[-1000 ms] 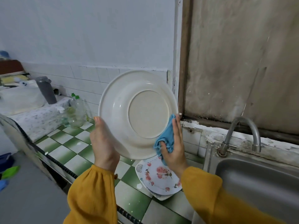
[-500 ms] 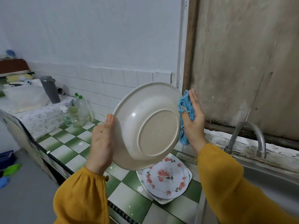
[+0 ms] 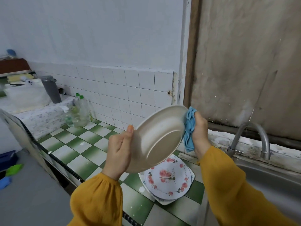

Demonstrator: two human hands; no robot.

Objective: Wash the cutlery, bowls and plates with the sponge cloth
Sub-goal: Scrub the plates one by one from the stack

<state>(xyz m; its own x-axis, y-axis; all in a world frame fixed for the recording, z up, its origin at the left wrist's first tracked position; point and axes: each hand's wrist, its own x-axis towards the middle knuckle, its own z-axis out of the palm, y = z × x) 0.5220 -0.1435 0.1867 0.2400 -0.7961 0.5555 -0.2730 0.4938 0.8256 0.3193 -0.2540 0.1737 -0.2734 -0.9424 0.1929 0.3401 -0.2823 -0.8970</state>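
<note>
A cream deep plate [image 3: 158, 136] is held in the air above the counter, tilted with its underside toward me. My left hand [image 3: 119, 152] grips its lower left rim, thumb up along the edge. My right hand [image 3: 200, 132] grips a bunched blue sponge cloth [image 3: 189, 128] against the plate's upper right rim. Below, a stack of flowered plates [image 3: 169, 181] lies on the green and white tiled counter [image 3: 78, 144].
A steel sink [image 3: 268, 181] with a curved tap [image 3: 254, 139] lies to the right. Clear bottles with green caps [image 3: 79, 111] and a grey flask [image 3: 51, 88] stand at the back left. The counter's front edge drops to the floor on the left.
The plate has tipped flatter and lower. My right hand with the cloth slid from the plate's lower right edge up to its upper right rim.
</note>
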